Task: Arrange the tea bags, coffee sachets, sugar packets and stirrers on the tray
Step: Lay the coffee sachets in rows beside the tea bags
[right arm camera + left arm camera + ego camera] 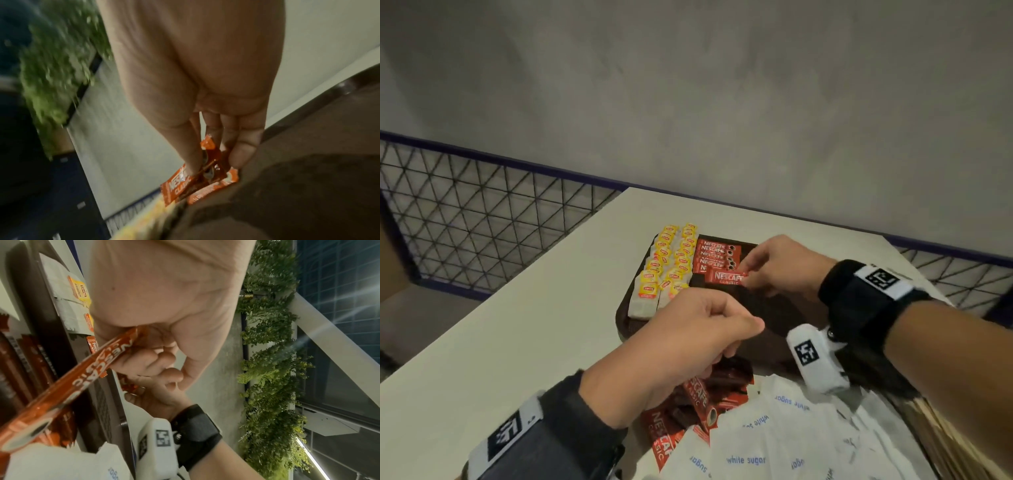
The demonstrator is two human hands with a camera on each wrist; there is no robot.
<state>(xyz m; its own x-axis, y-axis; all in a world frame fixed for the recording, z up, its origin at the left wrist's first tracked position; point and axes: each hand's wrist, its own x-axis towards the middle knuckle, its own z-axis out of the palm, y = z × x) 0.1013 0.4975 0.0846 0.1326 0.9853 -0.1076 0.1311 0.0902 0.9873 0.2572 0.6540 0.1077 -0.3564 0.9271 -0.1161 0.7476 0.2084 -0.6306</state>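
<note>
A dark brown tray (777, 318) lies on the white table. Yellow-tagged tea bags (669, 267) fill its left side in two columns. A row of red coffee sachets (714, 253) lies beside them. My right hand (749, 275) pinches a red coffee sachet (726, 277) by its end, at the near end of that row; the right wrist view shows the thumb and fingers (242, 151) on the sachet (179, 186). My left hand (734, 346) hovers over the tray's near edge, fingers curled round another coffee sachet (88, 369) that points back toward the wrist.
A pile of loose coffee sachets (664, 438) lies at the near edge. White sugar packets (774, 448) are heaped right of them, with wooden stirrers (948, 445) at the far right. A wire mesh fence (482, 219) stands beyond the table's left edge.
</note>
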